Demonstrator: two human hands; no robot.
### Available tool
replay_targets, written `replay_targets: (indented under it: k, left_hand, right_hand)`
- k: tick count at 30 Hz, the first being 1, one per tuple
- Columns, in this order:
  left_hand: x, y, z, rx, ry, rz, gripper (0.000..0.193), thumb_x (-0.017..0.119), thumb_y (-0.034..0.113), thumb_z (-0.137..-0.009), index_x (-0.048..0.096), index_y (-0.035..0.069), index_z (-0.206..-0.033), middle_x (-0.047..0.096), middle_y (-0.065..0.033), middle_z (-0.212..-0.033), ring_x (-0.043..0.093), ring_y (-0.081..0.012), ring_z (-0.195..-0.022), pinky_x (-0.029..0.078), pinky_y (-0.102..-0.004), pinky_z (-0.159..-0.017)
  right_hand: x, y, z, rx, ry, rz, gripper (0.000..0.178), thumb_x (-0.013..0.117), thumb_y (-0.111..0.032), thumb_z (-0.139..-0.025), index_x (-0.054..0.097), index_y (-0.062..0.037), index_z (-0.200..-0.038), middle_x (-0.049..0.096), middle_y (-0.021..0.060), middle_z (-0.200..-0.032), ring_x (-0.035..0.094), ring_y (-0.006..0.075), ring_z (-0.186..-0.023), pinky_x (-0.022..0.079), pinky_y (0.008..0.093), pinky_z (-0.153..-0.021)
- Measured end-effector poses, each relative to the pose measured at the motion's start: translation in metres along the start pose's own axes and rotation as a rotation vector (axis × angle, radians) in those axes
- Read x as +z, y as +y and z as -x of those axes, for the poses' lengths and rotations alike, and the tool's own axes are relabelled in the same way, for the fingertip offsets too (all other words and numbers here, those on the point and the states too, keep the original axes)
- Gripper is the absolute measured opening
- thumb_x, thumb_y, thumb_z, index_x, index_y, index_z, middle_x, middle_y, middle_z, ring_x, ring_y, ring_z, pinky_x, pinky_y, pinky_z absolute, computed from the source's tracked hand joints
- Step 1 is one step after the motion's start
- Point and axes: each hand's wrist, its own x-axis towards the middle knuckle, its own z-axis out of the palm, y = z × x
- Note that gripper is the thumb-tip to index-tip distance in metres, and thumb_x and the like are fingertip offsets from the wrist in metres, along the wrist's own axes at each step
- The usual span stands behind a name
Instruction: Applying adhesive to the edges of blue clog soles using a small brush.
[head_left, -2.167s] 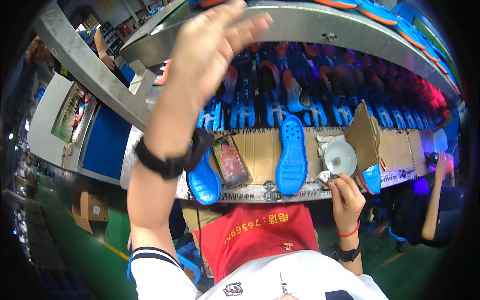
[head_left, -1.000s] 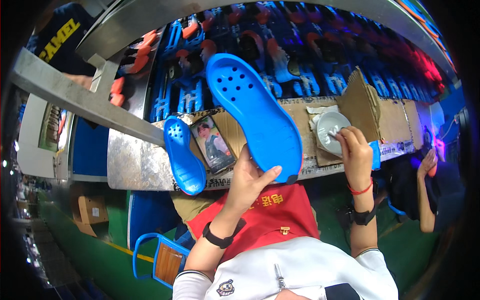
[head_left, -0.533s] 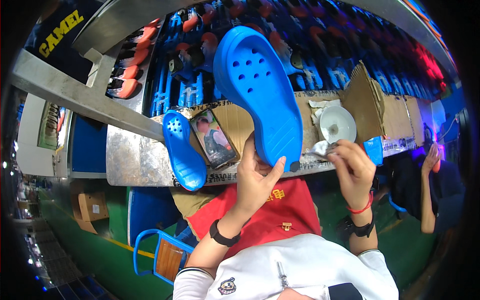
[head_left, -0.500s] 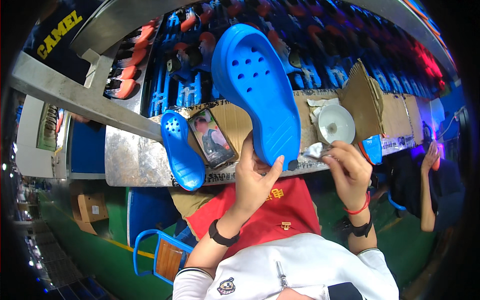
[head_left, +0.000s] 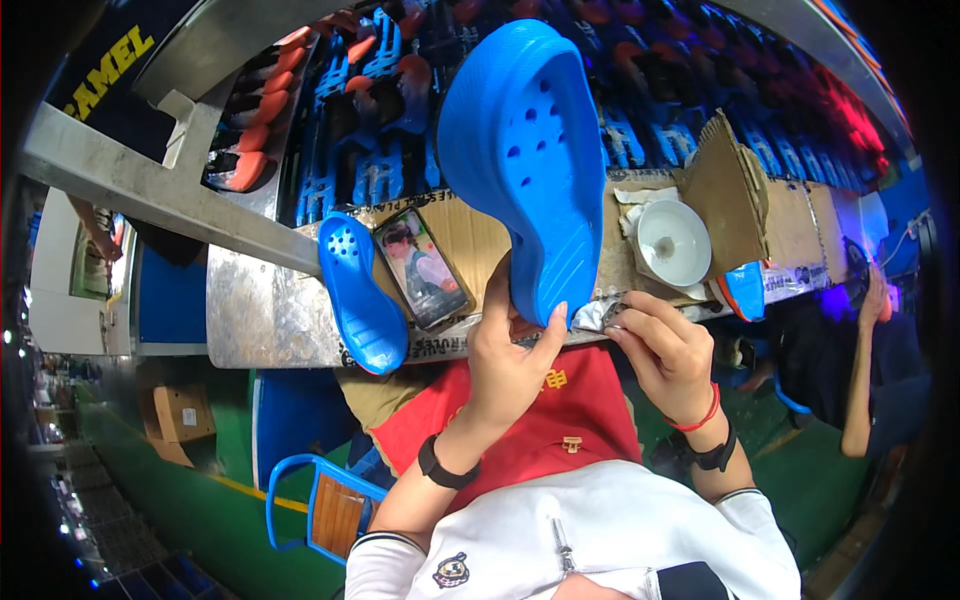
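Note:
A large blue shoe sole (head_left: 545,190), with round holes in its wide part, stands nearly upright above the workbench. My left hand (head_left: 505,365) is closed around its lower, narrow end, the thumb on the inner face. Just right of that end, my right hand (head_left: 668,360) pinches a small crumpled whitish-grey scrap (head_left: 592,317), whose material I cannot make out. The scrap is close to the sole's edge; whether they touch is unclear. Another blue sole (head_left: 362,295) lies on the bench to the left, beside a phone (head_left: 425,270) with a picture on its screen.
A white bowl (head_left: 690,235) sits on paper beyond my right hand, before an upright cardboard flap (head_left: 727,195). A blue-orange sole (head_left: 742,292) lies nearby. Behind are rows of blue racks with shoe parts (head_left: 245,172). A metal frame bar (head_left: 200,215) crosses the left. Another person's arm (head_left: 862,370) shows right.
The sole has risen slightly and turned, showing more of its outer left side. My right hand has moved left with the scrap, nearer the sole's lower end.

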Motion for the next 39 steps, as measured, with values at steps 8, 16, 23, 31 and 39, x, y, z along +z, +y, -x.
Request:
replay_targets:
  k: [8, 16, 23, 31, 39]
  left_hand:
    - [-0.001, -0.001, -0.002, 0.009, 0.0, -0.036, 0.062, 0.066, 0.002, -0.086, 0.035, -0.005, -0.139, 0.058, -0.0208, -0.121, 0.066, -0.0241, -0.102, 0.057, -0.0338, -0.082]
    - [0.0, 0.001, 0.0, 0.052, 0.032, -0.073, 0.06, 0.066, 0.003, -0.086, 0.039, -0.003, -0.138, 0.063, -0.0201, -0.115, 0.069, -0.0238, -0.094, 0.057, -0.0337, -0.079]
    - [-0.003, -0.001, 0.005, 0.013, -0.022, -0.09, 0.066, 0.067, 0.0, -0.085, 0.033, -0.004, -0.14, 0.059, -0.0158, -0.117, 0.065, -0.0198, -0.099, 0.057, -0.0308, -0.082]
    - [-0.006, 0.002, 0.007, 0.013, -0.005, -0.107, 0.068, 0.068, 0.001, -0.084, 0.032, -0.004, -0.141, 0.06, -0.0155, -0.115, 0.066, -0.0197, -0.098, 0.057, -0.0302, -0.079]
    - [-0.005, 0.002, 0.002, 0.054, 0.017, -0.103, 0.064, 0.067, 0.002, -0.086, 0.034, -0.004, -0.141, 0.061, -0.0189, -0.117, 0.067, -0.0224, -0.097, 0.057, -0.032, -0.079]
  right_hand:
    - [0.0, 0.002, -0.002, 0.023, 0.002, -0.028, 0.019, 0.076, 0.001, -0.073, 0.066, -0.0006, -0.089, 0.067, 0.0165, -0.094, 0.067, 0.0293, -0.07, 0.054, 0.0321, -0.059]
    - [0.003, -0.001, -0.003, -0.028, 0.035, 0.084, 0.019, 0.075, 0.001, -0.074, 0.065, 0.0001, -0.089, 0.066, 0.016, -0.093, 0.066, 0.0301, -0.068, 0.052, 0.0329, -0.056]
    - [0.001, -0.005, 0.0, -0.047, 0.052, 0.138, 0.017, 0.073, 0.003, -0.075, 0.065, 0.0005, -0.089, 0.065, 0.0163, -0.093, 0.065, 0.0293, -0.066, 0.051, 0.0317, -0.055]
    - [-0.006, -0.009, 0.003, 0.026, 0.085, 0.107, 0.017, 0.074, 0.004, -0.074, 0.065, 0.0008, -0.088, 0.065, 0.0164, -0.092, 0.065, 0.0275, -0.065, 0.051, 0.0305, -0.056]
    - [0.002, -0.007, -0.002, -0.049, 0.028, 0.043, 0.019, 0.076, 0.002, -0.072, 0.066, -0.0008, -0.088, 0.065, 0.0153, -0.091, 0.066, 0.0287, -0.065, 0.051, 0.0315, -0.054]
